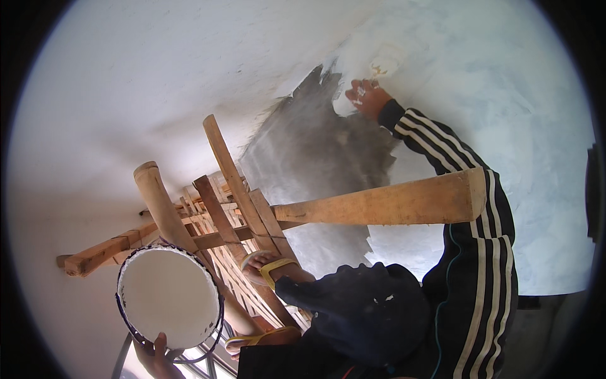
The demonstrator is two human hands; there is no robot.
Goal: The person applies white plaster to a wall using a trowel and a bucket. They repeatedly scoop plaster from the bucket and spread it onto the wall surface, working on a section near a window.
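Right hand [368, 98] curls at the wall [505, 114], hold unclear; left hand [155, 357] grips a bucket [220, 302]. Much looks whitened, a grey patch [322, 139] left

The left hand [156, 359] holds a bucket [166, 246]; the curled right hand [368, 98] is at the wall [517, 114], beside a grey patch [322, 142]; sandalled feet [293, 273] rest on scaffolding [228, 167].

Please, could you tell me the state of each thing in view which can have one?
Bucket: uncovered, pale inside
Left hand: gripping the bucket
Right hand: curled, smeared with white
Wall: partly white, partly grey
Right sleeve: reaching the wrist
Sandals: worn
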